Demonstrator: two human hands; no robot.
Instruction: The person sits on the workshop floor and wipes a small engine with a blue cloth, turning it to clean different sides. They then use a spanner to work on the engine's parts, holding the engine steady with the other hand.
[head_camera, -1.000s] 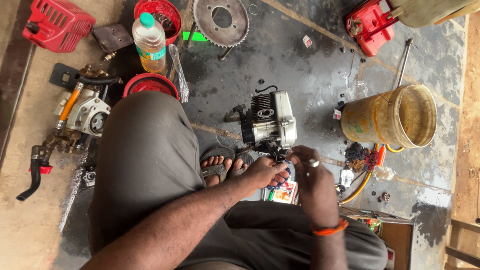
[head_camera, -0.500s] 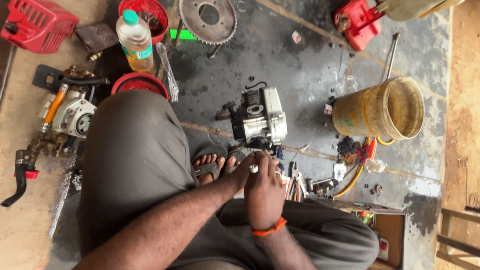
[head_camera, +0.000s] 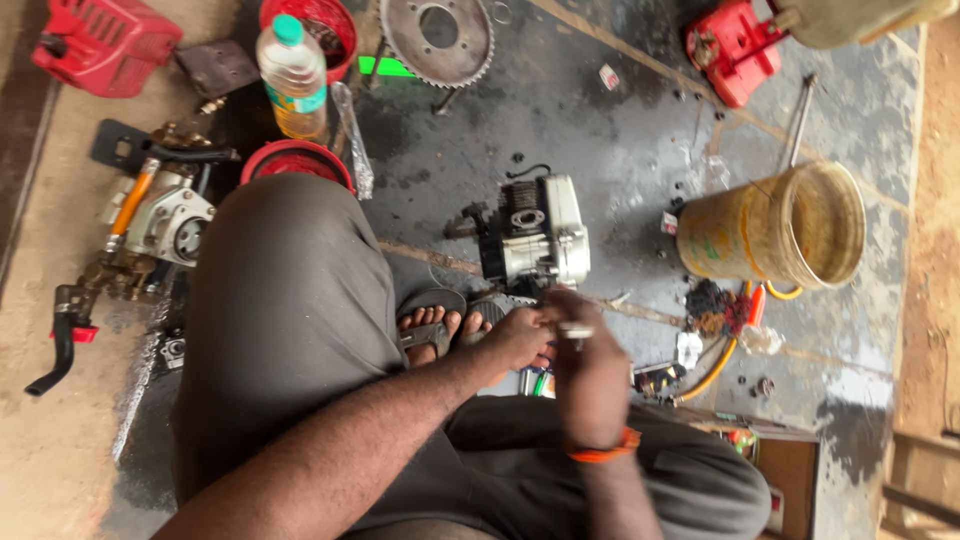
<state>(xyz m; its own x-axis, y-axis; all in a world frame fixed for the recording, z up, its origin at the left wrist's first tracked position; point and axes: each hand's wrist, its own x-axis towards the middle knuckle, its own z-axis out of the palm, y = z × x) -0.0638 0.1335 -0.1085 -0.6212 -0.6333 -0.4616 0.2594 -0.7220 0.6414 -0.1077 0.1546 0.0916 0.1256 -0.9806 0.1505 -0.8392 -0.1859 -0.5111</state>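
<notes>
Small engine on the floor — just beyond both hands, left hand and right hand pinching a small metal part together — within reach.

right hand now over left hand, both drawn back from small engine

Oil-stained dark concrete floor, sandy bare ground at left, lit by soft daylight.
</notes>
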